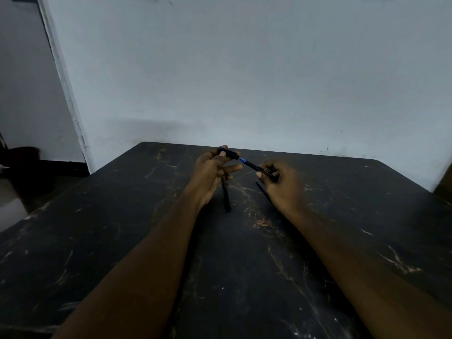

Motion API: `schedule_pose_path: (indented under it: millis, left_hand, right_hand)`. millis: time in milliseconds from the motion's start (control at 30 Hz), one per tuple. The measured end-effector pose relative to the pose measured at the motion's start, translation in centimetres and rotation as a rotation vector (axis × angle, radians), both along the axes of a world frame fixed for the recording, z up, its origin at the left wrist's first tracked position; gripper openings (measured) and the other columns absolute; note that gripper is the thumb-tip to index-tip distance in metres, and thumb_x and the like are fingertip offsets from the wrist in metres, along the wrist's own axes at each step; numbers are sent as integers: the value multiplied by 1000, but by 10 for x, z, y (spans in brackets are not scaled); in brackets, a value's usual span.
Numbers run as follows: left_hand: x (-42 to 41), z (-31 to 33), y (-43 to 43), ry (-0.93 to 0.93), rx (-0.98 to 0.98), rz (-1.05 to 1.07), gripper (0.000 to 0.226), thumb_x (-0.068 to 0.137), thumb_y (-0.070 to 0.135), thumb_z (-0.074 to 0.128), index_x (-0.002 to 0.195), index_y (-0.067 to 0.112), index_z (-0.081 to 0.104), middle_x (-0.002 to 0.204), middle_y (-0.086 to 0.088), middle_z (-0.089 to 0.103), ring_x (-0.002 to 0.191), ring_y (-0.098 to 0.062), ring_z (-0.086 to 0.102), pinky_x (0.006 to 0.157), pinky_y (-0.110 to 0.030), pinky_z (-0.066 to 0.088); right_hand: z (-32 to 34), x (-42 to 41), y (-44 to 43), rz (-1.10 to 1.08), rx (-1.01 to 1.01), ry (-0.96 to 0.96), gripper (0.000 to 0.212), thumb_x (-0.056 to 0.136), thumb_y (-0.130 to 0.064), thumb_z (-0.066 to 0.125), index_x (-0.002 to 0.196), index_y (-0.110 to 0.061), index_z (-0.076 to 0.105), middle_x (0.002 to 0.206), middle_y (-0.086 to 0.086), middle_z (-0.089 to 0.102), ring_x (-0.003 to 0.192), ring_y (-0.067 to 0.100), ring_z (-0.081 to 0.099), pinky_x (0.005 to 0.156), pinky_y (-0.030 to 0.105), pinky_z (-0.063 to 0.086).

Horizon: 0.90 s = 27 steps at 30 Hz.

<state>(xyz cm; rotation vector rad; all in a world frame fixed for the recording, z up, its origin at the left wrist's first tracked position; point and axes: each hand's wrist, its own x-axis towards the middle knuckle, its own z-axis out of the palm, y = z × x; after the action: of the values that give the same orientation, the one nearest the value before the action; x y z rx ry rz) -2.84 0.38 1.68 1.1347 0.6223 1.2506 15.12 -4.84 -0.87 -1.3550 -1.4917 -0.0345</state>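
Above the far middle of a black marble table [122,241], my left hand [210,172] pinches a dark pen cap [228,153] between thumb and fingertips. My right hand [281,184] grips a dark pen [256,167] whose blue tip points left, just short of the cap's open end. Cap and pen are apart by a small gap. Two more dark pens lie on the table: one [227,196] below my left hand, another [262,189] partly hidden under my right hand.
A pale wall [244,81] rises right behind the table's far edge. A wall corner and a dim floor area with dark objects [24,162] are at the left. A dark shape [444,182] shows at the right border.
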Motion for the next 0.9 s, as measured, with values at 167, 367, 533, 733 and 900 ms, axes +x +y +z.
schedule_pose_path:
  millis: [167, 367, 533, 733, 900]
  left_hand:
    - [2, 1, -2, -6, 19, -13, 13, 100, 11, 48, 110, 12, 56, 101, -4, 76, 79, -23, 74, 58, -28, 50]
    - [7, -2, -2, 89, 57, -8, 10, 99, 7, 50, 100, 13, 57, 111, -13, 72, 74, -19, 73, 60, -28, 47]
    - [10, -4, 1, 130, 66, 9, 12, 95, 10, 59, 104, 9, 67, 103, -8, 72, 67, -14, 70, 59, -27, 44]
    - [9, -7, 3, 161, 101, 140, 30, 89, 30, 69, 106, 6, 72, 90, -2, 71, 61, -7, 62, 55, -23, 43]
    - [10, -10, 3, 154, 148, 161, 9, 88, 19, 71, 96, 15, 70, 84, 0, 72, 58, -6, 66, 52, -20, 44]
  right_hand:
    - [0, 0, 1, -15, -3, 9, 9, 83, -22, 73, 91, -23, 69, 83, -12, 60, 77, 5, 53, 60, 22, 38]
    - [0, 0, 1, 2, 7, -22, 10, 81, -22, 74, 90, -21, 71, 83, -8, 64, 76, 7, 56, 63, 25, 42]
    - [-1, -1, 3, 0, -3, -6, 12, 81, -24, 74, 93, -21, 71, 85, -7, 65, 78, 8, 56, 64, 24, 39]
    - [0, -2, 2, 24, 6, 14, 13, 81, -25, 75, 93, -22, 72, 85, -10, 64, 76, 1, 54, 61, 21, 37]
    - [2, -6, -3, 25, 5, 31, 13, 83, -26, 75, 94, -19, 75, 87, -4, 69, 77, 4, 56, 62, 20, 39]
